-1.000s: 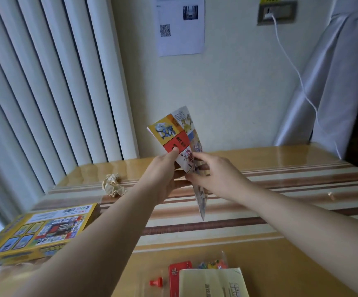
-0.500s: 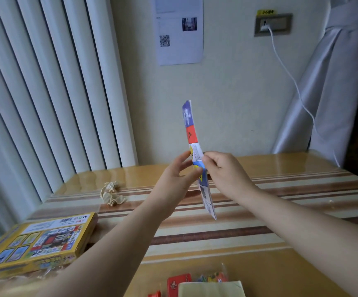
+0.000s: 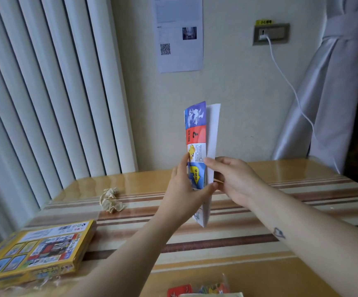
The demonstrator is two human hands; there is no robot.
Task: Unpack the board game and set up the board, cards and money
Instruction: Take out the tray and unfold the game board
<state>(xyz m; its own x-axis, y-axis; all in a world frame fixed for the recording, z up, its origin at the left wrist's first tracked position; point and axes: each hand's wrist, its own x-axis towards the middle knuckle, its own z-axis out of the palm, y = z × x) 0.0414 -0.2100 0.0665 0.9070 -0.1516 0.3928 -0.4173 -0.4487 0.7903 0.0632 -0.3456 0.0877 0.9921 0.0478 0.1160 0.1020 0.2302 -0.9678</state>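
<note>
I hold the folded paper game board [image 3: 196, 133] upright above the table, its printed squares in blue, red and yellow facing left and a white back flap showing on the right. My left hand [image 3: 184, 194] pinches the printed panel from the left. My right hand [image 3: 231, 179] pinches the white flap from the right. The two layers are parted slightly at the top. The yellow game box [image 3: 34, 251] lies flat at the table's left front. A bag of red cards and coloured pieces [image 3: 197, 290] peeks in at the bottom edge.
A crumpled paper ball [image 3: 111, 200] lies on the striped wooden table [image 3: 259, 211] left of my hands. Vertical blinds [image 3: 34, 103] stand at the left, a tied curtain [image 3: 334, 82] and a white cable [image 3: 285, 78] at the right.
The folded board turned from edge-on toward me so its printed face shows, and its layers began to part. Both hands shifted their pinch on it.
</note>
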